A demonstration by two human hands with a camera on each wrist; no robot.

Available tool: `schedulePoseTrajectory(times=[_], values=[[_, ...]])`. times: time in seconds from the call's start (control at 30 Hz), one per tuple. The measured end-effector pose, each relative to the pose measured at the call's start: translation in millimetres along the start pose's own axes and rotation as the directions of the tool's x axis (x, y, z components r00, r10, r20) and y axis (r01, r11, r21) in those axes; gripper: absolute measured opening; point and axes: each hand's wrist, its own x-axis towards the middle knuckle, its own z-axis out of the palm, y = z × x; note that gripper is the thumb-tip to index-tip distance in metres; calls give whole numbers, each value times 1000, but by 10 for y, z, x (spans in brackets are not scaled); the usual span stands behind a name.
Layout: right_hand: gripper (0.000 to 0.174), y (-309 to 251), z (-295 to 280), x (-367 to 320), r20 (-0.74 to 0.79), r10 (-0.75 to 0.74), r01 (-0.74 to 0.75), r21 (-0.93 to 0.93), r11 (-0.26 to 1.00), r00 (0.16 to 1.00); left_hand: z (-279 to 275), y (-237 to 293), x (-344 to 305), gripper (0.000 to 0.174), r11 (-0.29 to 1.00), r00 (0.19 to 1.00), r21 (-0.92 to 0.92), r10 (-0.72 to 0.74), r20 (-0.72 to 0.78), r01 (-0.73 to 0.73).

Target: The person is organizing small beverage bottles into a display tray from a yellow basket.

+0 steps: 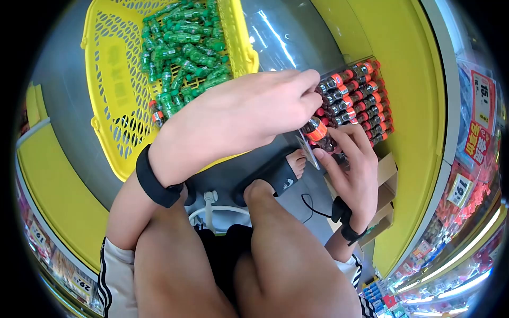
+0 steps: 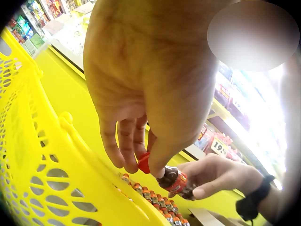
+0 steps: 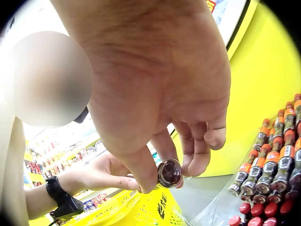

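Between my hands is a small dark bottle (image 1: 316,130) with an orange-red label. My left hand (image 1: 249,106) reaches across from the left and pinches its red cap (image 2: 145,163) between thumb and fingers. From the other side my right hand (image 1: 356,172) grips the lower body of the bottle, whose round base (image 3: 170,174) faces the right wrist camera. Just past the hands, a clear tray (image 3: 207,209) holds rows of similar dark bottles (image 3: 270,165) with orange labels and red caps.
A yellow basket (image 1: 114,79) with many small green bottles (image 1: 185,40) stands at the left, one red-capped dark bottle (image 1: 157,114) among them. An opened cardboard box (image 1: 389,177) sits below the right hand. Yellow shelf fronts (image 1: 411,95) rise at both sides.
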Motion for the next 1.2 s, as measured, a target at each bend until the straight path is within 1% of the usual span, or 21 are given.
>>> schedulePoseTrajectory(times=[0.03, 0.1, 0.17, 0.23, 0.3, 0.33, 0.37, 0.43, 0.47, 0.5, 0.53, 0.57, 0.63, 0.7, 0.77, 0.8, 0.9, 0.97, 1.03, 1.13, 1.2], values=[[37, 47, 14, -36, -32, 22, -21, 22, 1000, 999, 47, 24, 61, 18, 1000, 1000, -3, 6, 3, -6], [36, 133, 64, -108, -65, 54, -52, 45, 998, 996, 144, 81, 172, 20, 990, 998, 128, 58, -12, -56], [35, 207, 148, -144, -140, 150, -137, 100, 985, 979, 284, 82, 256, 19, 988, 996, 122, 92, 0, -91], [33, 270, 247, -173, -170, 181, -166, 95, 981, 969, 392, 123, 329, 18, 985, 992, 116, 124, 10, -124], [31, 376, 371, -198, -234, 240, -213, 138, 967, 942, 476, 184, 397, 21, 970, 996, 234, 44, 82, -63], [29, 453, 441, -213, -268, 242, -217, 120, 969, 933, 547, 198, 422, 21, 970, 995, 233, 44, 84, -62], [29, 548, 532, -230, -266, 243, -218, 120, 969, 933, 648, 202, 445, 23, 965, 997, 257, 25, 80, -44], [29, 678, 677, -247, -351, 254, -222, 130, 966, 901, 847, 259, 483, 26, 961, 997, 276, 2, 72, -22], [30, 709, 736, -260, -359, 273, -254, 101, 962, 893, 940, 308, 490, 37, 953, 982, 301, -76, 171, 21], [30, 723, 780, -248, -356, 272, -252, 102, 962, 894, 1002, 358, 488, 49, 942, 951, 330, -155, 267, 60], [30, 740, 829, -232, -367, 251, -250, 52, 967, 895, 1056, 409, 462, 64, 928, 937, 368, -180, 300, 61], [31, 761, 881, -218, -378, 230, -248, 2, 969, 897, 1108, 449, 426, 64, 927, 936, 370, -184, 300, 64], [31, 804, 990, -191, -392, 203, -229, -22, 973, 898, 1236, 490, 357, 66, 921, 915, 379, -226, 333, 90], [32, 806, 1088, -160, -411, 280, -284, 53, 958, 868, 1308, 487, 294, 64, 928, 909, 360, -233, 346, 101], [32, 778, 1133, -121, -416, 300, -300, 66, 952, 859, 1341, 481, 262, 53, 898, 891, 416, -302, 340, 145], [31, 754, 1153, -111, -439, 291, -306, 40, 951, 850, 1312, 461, 241, 33, 874, 901, 476, -278, 333, 94], [30, 755, 1219, -113, -487, 268, -311, -8, 950, 831, 1399, 367, 181, 37, 859, 928, 507, -245, 282, 73], [27, 759, 1243, -108, -539, 250, -319, -37, 947, 804, 1469, 330, 160, 39, 848, 932, 525, -244, 267, 71], [25, 792, 1239, -102, -528, 246, -315, -44, 948, 813, 1465, 319, 155, 41, 836, 936, 544, -242, 255, 68], [20, 808, 1225, -87, -515, 225, -308, -79, 948, 827, 1477, 315, 149, 44, 828, 927, 560, -241, 287, 42], [18, 825, 1228, -76, -513, 209, -303, -106, 947, 833, 1494, 313, 150, 45, 819, 944, 571, -225, 240, 50]])
